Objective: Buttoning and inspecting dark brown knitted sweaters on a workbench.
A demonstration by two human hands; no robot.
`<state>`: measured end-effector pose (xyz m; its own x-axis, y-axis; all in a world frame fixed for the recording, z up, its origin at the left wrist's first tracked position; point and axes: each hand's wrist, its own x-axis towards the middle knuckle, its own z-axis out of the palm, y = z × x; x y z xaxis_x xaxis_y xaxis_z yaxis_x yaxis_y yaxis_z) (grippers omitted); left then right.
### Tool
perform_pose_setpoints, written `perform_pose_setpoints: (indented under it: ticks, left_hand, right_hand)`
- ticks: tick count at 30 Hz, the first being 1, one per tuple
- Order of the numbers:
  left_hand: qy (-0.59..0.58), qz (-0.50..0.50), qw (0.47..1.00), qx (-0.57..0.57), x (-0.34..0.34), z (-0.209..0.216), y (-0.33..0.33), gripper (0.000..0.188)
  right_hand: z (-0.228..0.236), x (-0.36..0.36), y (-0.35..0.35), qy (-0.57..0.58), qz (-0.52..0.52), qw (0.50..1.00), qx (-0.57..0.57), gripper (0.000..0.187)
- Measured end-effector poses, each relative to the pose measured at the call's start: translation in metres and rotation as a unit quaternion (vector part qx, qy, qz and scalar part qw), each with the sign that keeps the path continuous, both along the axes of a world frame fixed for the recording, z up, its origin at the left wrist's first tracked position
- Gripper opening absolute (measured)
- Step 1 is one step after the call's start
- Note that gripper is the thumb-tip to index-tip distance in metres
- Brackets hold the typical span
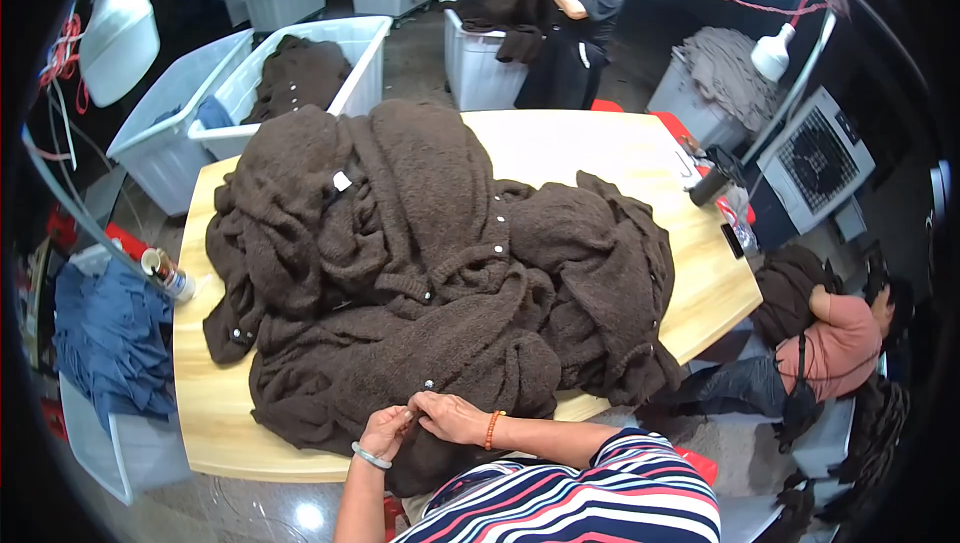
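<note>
A heap of dark brown knitted cardigans (420, 203) with small pale buttons covers much of the wooden table (600, 138). At its near edge my left hand (385, 433), a pale bangle on the wrist, is closed in a pinch. My right hand (452, 417), with an orange bead bracelet, is closed too, its fingertips meeting those of the left. Whatever is between the fingers is too small or hidden to make out. Just beyond them a pale button (428, 384) shows on the brown knit, and more brown fabric hangs below the hands.
A bottle (170, 275) stands at the table's left edge, a dark cup-like item (712, 178) at the right. White bins (370, 68) line the far side; one at left holds blue garments (115, 338). Two other people handle brown garments, far and right. Lamps hang at both sides.
</note>
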<state>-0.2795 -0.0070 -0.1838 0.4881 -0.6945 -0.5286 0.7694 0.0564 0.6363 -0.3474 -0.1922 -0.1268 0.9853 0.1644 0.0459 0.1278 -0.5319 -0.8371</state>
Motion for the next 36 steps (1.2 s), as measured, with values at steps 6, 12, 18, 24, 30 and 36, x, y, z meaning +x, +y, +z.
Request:
perform_pose_setpoints:
  ticks: [6, 12, 18, 24, 30, 36]
  left_hand:
    - [0.027, 0.014, 0.999, -0.021, 0.005, -0.005, 0.007, 0.004]
    - [-0.157, 0.025, 0.986, 0.041, -0.012, 0.018, -0.007, 0.02]
    - [-0.592, -0.023, 0.78, 0.201, -0.014, 0.039, -0.015, 0.013]
    - [-0.572, -0.05, 0.789, 0.22, -0.012, 0.031, -0.008, 0.008]
    - [-0.538, -0.015, 0.814, 0.221, -0.012, 0.028, -0.018, 0.01]
    - [-0.51, -0.008, 0.823, 0.25, -0.015, 0.02, -0.015, 0.007]
  right_hand:
    - [-0.014, -0.004, 0.004, 0.012, -0.014, 1.0, -0.01, 0.026]
    - [-0.022, 0.002, -0.008, 0.025, 0.007, 0.999, -0.035, 0.021]
    - [-0.02, 0.0, -0.005, 0.01, 0.007, 0.999, -0.049, 0.017]
    - [-0.027, 0.003, -0.001, 0.019, 0.045, 0.995, -0.087, 0.013]
    - [-0.024, 0.004, -0.009, -0.002, 0.008, 0.998, -0.059, 0.014]
    - [-0.023, 0.002, -0.007, 0.057, 0.006, 0.998, -0.034, 0.018]
